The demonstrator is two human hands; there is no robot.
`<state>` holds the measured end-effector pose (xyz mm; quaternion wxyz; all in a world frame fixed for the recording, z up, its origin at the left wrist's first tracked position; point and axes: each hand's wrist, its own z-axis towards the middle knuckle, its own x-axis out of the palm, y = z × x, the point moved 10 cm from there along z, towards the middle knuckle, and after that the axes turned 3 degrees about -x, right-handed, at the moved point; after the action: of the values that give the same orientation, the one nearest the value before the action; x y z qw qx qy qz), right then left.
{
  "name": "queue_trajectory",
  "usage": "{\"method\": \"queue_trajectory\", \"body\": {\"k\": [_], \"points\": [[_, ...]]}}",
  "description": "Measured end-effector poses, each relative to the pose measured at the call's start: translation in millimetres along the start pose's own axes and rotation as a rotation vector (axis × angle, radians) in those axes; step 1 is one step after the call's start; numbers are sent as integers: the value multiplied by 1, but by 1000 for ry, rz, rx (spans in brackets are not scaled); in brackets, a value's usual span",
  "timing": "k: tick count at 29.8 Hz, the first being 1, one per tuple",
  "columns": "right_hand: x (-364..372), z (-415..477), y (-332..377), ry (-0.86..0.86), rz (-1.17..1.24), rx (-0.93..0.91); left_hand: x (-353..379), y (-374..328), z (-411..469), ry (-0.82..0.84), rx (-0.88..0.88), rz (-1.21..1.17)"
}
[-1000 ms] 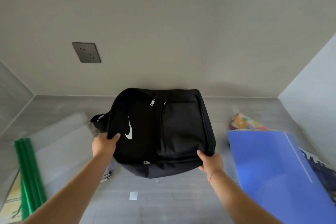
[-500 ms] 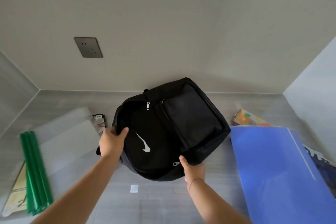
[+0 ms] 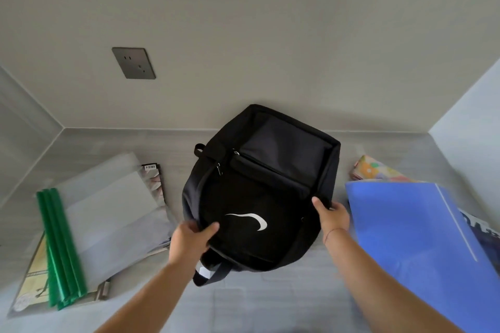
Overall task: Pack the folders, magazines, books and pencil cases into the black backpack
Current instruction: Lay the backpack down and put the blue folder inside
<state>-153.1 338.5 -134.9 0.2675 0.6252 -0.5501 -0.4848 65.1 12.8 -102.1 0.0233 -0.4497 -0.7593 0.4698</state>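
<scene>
So our left hand point(image 3: 190, 240) and right hand point(image 3: 331, 215) each clutch a side of the black backpack point(image 3: 259, 197) on the grey surface point(image 3: 270, 305); soft, probably light and floppy, so we'd grab seams.

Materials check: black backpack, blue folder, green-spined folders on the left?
black backpack: matte woven fabric, likely synthetic; it sags and creases.
blue folder: smooth plastic sheet by the look, flat with soft sheen.
green-spined folders: frosted translucent covers, glossy green slide bars, both probably plastic.
</scene>
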Motion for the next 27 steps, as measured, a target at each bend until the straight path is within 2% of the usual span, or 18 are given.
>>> {"method": "queue_trajectory", "body": {"k": [5,7,12,18,21,23,27], "points": [[36,-65,-60,103,163,180,-37,-70,30,-248,179,134],[42,-77,-72,118,179,221,-27,-82,46,-195,184,216],[28,-50,-31,130,69,74,-13,-47,67,-40,67,312],[14,-6,31,118,-38,-68,18,34,44,116,-99,104],[22,-8,41,189,-18,-92,34,55,23,166,-150,4],[28,-17,29,249,-26,-45,30,48,21,133,-113,-26],[21,-37,-6,254,-110,37,-5,9,43,-78,38,86]]}}
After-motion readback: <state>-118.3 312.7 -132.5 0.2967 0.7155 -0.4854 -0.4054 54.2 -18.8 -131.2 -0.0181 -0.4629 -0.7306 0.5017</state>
